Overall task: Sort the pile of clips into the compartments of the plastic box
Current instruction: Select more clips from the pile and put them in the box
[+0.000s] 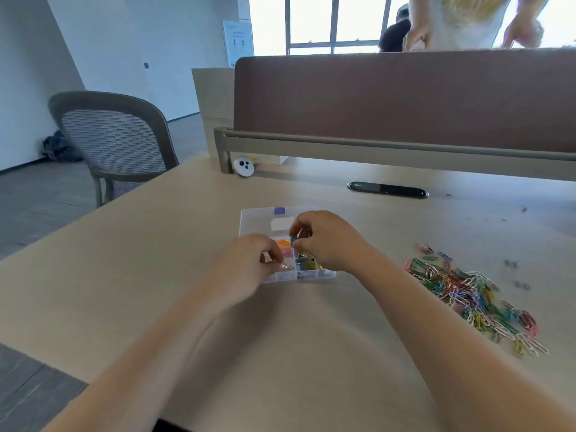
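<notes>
Mesh-backed chair [118, 141] stands far left of the fingers, past the desk [156, 275] edge. Left hand [246, 260] curls over the near left cells of the clear plastic box [258, 219], thumb and forefinger pinching a small silver clip [286, 266] just above a front compartment. Right beside those fingertips, an orange piece [283, 243] and dark binder clips [304, 263] lie in separate compartments. Right hand [327, 241] hovers over the box's middle, its fingertips closed on a teal clip [293, 240], the other fingers curled. Well right of both hands, apart from the box, the pile of coloured paper clips [473, 291] spreads across the desk, with a few stray dark clips [511, 264] beyond it.
</notes>
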Demonstrator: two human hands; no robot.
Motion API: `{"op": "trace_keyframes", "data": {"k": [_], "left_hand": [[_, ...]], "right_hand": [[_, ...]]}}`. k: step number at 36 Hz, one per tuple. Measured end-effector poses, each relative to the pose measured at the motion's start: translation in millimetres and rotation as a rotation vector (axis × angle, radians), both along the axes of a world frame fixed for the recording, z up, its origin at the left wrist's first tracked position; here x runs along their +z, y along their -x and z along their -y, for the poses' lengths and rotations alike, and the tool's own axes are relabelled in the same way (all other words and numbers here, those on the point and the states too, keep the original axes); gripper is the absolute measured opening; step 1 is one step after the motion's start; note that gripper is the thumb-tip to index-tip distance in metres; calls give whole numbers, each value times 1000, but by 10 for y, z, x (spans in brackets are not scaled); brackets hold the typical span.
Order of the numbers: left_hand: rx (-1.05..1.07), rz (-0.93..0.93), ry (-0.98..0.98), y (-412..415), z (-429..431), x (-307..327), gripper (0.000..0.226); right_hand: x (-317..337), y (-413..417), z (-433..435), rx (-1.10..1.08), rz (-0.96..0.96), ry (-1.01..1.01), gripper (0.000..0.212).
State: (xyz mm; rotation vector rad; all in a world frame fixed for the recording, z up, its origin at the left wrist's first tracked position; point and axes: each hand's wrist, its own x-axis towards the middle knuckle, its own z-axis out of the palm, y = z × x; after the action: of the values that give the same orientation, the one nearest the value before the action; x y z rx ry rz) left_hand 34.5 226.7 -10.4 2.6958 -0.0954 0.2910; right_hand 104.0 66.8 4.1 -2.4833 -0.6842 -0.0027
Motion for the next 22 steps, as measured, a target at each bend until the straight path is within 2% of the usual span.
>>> {"op": "trace_keyframes", "data": {"k": [13,22], "left_hand": [[-115,21,34,-129,-52,-173,5],[-203,59,-130,-147,-74,-174,11]], "right_hand": [[-125,-86,30,-25,-4,31,8],[-96,-52,17,-8,-24,11,11]]}}
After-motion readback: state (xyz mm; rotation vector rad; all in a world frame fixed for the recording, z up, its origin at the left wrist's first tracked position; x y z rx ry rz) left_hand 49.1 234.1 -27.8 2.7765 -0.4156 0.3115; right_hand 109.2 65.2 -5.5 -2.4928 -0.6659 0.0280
